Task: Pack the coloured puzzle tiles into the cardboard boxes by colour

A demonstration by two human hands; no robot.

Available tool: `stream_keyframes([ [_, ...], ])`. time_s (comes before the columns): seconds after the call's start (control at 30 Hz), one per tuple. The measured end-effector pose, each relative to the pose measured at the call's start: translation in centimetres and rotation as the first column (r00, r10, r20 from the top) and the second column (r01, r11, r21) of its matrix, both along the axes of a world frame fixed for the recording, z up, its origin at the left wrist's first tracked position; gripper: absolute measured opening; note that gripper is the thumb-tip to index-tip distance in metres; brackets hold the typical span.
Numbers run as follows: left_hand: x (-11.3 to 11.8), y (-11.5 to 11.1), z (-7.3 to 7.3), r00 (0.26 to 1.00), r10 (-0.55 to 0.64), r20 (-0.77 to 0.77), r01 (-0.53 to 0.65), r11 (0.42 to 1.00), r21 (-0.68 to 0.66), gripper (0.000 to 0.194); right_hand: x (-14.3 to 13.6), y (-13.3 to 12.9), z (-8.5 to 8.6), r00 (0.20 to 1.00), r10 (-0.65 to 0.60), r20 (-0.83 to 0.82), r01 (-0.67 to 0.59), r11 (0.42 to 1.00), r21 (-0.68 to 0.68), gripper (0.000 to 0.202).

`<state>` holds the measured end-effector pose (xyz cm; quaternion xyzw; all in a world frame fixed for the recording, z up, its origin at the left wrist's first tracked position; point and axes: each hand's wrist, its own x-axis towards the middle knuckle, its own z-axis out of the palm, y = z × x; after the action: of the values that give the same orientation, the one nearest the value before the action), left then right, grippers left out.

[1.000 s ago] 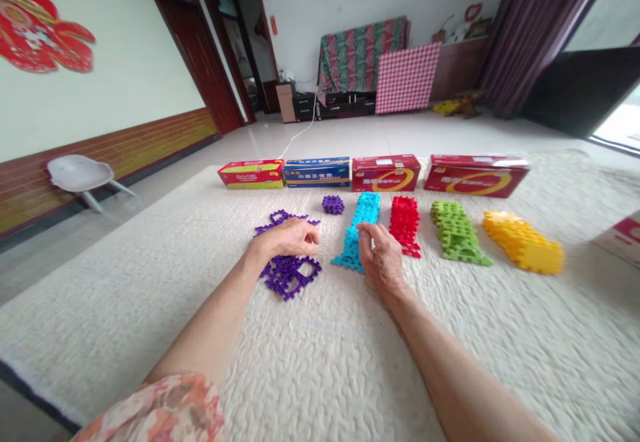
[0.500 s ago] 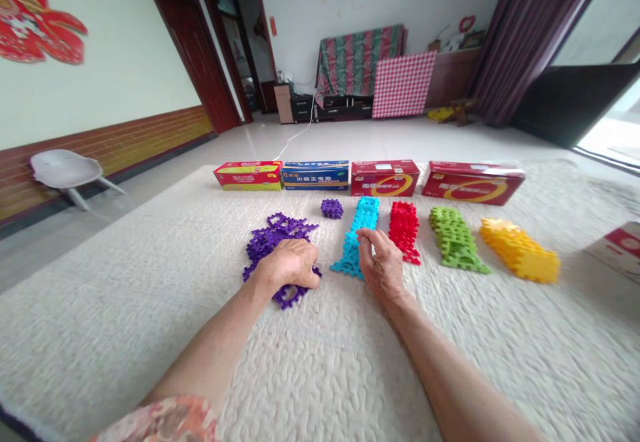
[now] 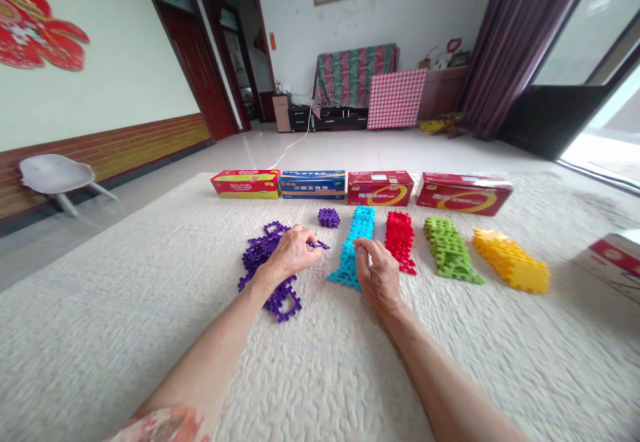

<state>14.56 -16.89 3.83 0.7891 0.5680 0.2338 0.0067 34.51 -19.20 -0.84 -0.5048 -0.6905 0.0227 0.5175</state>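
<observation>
My left hand (image 3: 291,253) is closed in a pinch on a purple interlocking plastic piece (image 3: 320,245), whose notched end sticks out past the fingertips. Under and beside that hand lies a loose heap of purple pieces (image 3: 259,255). A small neat stack of purple pieces (image 3: 329,217) sits farther off. My right hand (image 3: 379,272) hovers over the near part of a light blue row of pieces (image 3: 361,229), thumb and fingers drawn together; whether anything is between them is hidden. Just right of it is a red row (image 3: 400,234).
Green (image 3: 453,249) and yellow (image 3: 513,262) rows lie to the right. Behind them stand a red-yellow box (image 3: 245,185), a blue box (image 3: 313,186) and two dark red boxes (image 3: 380,190). Another box (image 3: 613,262) is at the right edge. A quilted cover (image 3: 310,375) lies underneath.
My left hand has lifted from the purple heap and moved slightly away from me, with a purple piece now showing in its fingers. The right hand stays over the light blue row. The view has tipped up a little.
</observation>
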Motion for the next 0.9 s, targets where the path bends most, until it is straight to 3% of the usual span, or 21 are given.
stream_keyframes([
  [0.13,-0.1,0.0,-0.8,0.996,-0.038,-0.081,0.036,0.999,-0.026,0.014,0.0,0.0,0.0,1.000,-0.001,-0.006,0.001,1.000,0.001,0.025],
  [0.3,-0.2,-0.9,0.3,0.979,-0.081,-0.185,0.056,0.989,-0.138,0.032,0.0,-0.1,0.1,1.000,0.001,-0.003,-0.001,1.000,0.001,0.025],
  [0.47,-0.7,-1.1,1.0,0.967,-0.121,-0.223,0.084,0.982,-0.169,0.041,0.0,-0.1,0.2,1.000,-0.006,0.003,0.006,1.000,0.008,0.026],
  [0.7,-0.7,-0.4,0.0,0.910,-0.354,-0.216,0.319,0.930,-0.181,0.033,-0.1,-0.1,0.1,1.000,0.004,-0.008,-0.004,1.000,-0.004,0.025],
  [0.9,-1.0,0.0,-0.4,0.882,-0.440,-0.170,0.398,0.888,-0.231,0.039,-0.1,-0.1,-0.1,1.000,0.002,-0.016,-0.002,1.000,0.003,0.025],
])
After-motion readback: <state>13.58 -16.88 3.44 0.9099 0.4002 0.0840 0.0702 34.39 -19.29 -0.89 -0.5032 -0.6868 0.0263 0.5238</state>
